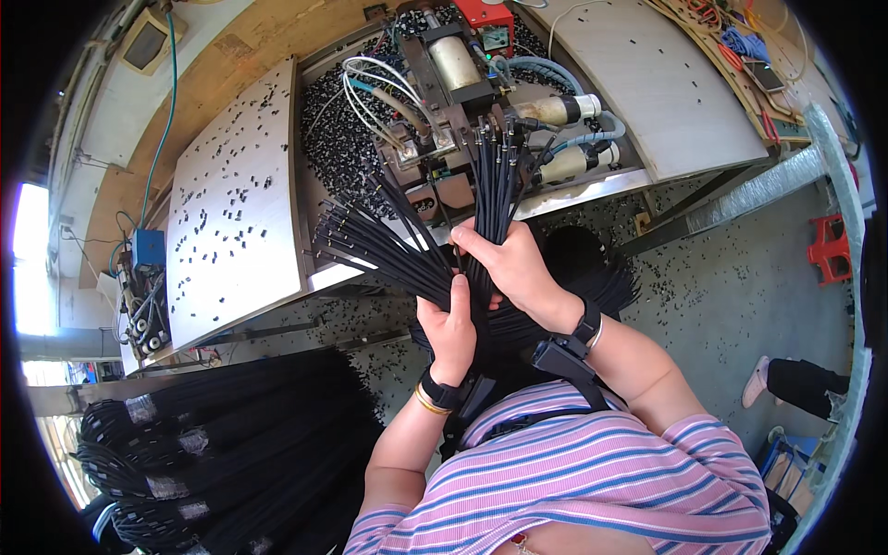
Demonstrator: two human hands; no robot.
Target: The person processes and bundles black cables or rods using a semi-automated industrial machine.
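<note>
My left hand (450, 326) grips a thick bundle of black cables (384, 242) near its middle, their metal-tipped ends fanning out to the upper left. My right hand (511, 266) is closed around several of the same cables (499, 171) and holds them upright, their tips at the clamp of a small bench machine (450, 88). Both wrists carry black bands. The rest of the bundle hangs down behind my hands and is partly hidden.
The machine sits in a tray of small black parts (335, 129), between two grey panels (231, 199) (652, 79) strewn with the same bits. Bundled black cables (213, 453) lie at lower left. Another person's shoe and leg (786, 381) are at right, near a red stool (830, 248).
</note>
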